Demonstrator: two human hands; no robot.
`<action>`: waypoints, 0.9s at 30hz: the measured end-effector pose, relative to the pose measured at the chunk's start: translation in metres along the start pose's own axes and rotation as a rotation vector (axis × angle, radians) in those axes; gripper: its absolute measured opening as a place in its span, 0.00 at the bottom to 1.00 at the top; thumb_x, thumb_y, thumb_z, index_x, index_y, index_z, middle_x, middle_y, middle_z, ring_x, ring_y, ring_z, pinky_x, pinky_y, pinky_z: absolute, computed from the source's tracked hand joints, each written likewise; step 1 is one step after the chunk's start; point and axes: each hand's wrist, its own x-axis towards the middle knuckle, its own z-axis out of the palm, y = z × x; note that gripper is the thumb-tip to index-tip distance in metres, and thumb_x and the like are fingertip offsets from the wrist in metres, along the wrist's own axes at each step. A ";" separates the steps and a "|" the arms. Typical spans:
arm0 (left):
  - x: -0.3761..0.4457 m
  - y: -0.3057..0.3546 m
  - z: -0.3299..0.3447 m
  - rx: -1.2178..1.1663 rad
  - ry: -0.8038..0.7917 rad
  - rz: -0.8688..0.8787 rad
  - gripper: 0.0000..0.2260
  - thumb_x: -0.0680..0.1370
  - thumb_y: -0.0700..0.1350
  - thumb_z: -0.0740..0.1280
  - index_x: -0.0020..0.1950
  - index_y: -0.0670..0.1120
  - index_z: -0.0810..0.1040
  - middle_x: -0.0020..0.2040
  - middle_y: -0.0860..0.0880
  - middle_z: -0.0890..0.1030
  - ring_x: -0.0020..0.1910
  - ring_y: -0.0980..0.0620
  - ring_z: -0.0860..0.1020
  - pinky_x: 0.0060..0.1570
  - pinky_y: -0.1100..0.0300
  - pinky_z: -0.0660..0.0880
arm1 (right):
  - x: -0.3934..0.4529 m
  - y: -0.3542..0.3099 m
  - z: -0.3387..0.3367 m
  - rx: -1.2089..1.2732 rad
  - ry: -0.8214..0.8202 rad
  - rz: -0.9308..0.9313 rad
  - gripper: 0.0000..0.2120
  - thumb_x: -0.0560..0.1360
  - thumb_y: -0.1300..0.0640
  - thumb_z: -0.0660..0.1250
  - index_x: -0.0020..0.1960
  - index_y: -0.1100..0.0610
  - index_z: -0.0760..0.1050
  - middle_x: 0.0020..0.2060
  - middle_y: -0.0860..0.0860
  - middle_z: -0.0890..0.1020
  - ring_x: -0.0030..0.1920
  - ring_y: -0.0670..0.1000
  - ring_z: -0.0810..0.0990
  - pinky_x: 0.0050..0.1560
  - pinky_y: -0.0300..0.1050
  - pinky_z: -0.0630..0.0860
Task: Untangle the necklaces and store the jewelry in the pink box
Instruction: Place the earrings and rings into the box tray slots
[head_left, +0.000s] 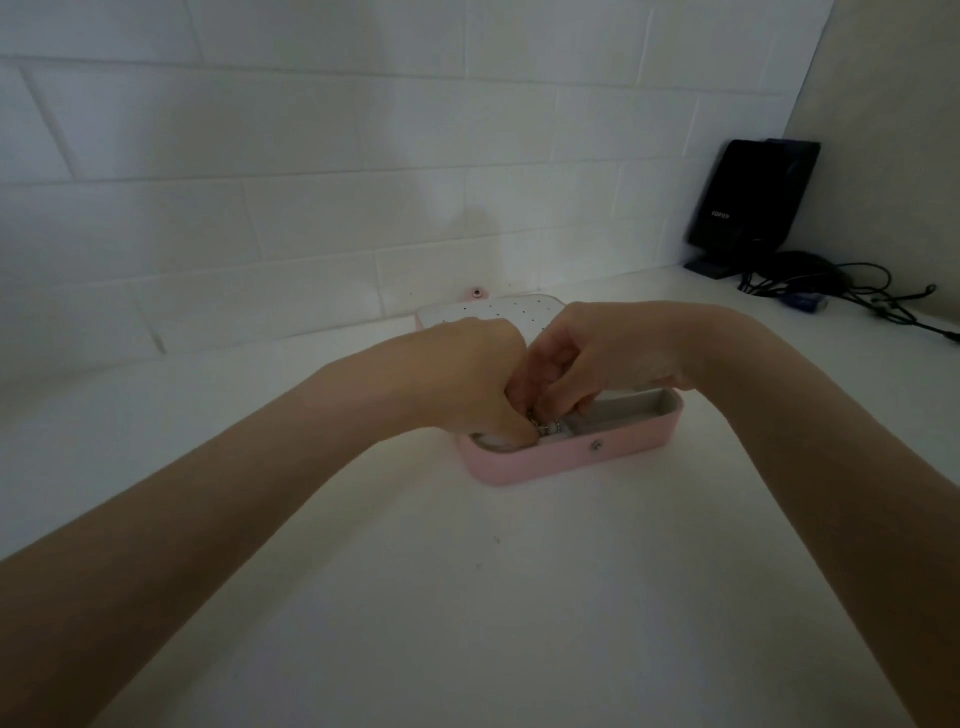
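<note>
A pink box (613, 452) lies open on the white counter, its pale lid (493, 312) leaning back toward the tiled wall. Both hands meet over the box's left compartments. My left hand (467, 374) has its fingers curled down into the box and pinches a small silvery piece of jewelry (543, 427). My right hand (597, 353) curls its fingers onto the same piece from the other side. Most of the jewelry and the box's inside are hidden by the hands. A grey-lined compartment (639, 408) shows at the right end.
A black speaker (748, 202) stands in the far right corner, with black cables (852, 291) and a blue object (808, 301) beside it. White tiled wall runs behind the box. White counter (467, 597) stretches in front.
</note>
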 end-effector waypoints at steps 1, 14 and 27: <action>0.000 0.001 0.001 0.012 0.009 0.002 0.12 0.71 0.50 0.70 0.45 0.41 0.81 0.30 0.49 0.72 0.30 0.52 0.69 0.32 0.61 0.66 | 0.000 0.000 0.000 0.003 0.000 0.000 0.12 0.69 0.66 0.71 0.52 0.60 0.81 0.50 0.58 0.83 0.44 0.50 0.78 0.48 0.38 0.76; 0.008 -0.004 -0.020 -0.153 -0.257 0.004 0.04 0.71 0.47 0.72 0.36 0.52 0.82 0.26 0.61 0.73 0.27 0.67 0.70 0.29 0.77 0.64 | 0.000 -0.004 0.001 -0.025 -0.006 -0.006 0.07 0.69 0.64 0.72 0.39 0.52 0.80 0.31 0.48 0.78 0.37 0.48 0.77 0.39 0.37 0.72; 0.021 0.003 -0.029 0.042 -0.485 0.027 0.06 0.75 0.45 0.69 0.38 0.51 0.78 0.35 0.53 0.74 0.37 0.55 0.69 0.41 0.64 0.67 | -0.001 -0.005 0.002 -0.072 0.015 -0.005 0.08 0.69 0.62 0.72 0.39 0.49 0.79 0.31 0.46 0.79 0.33 0.44 0.77 0.36 0.32 0.71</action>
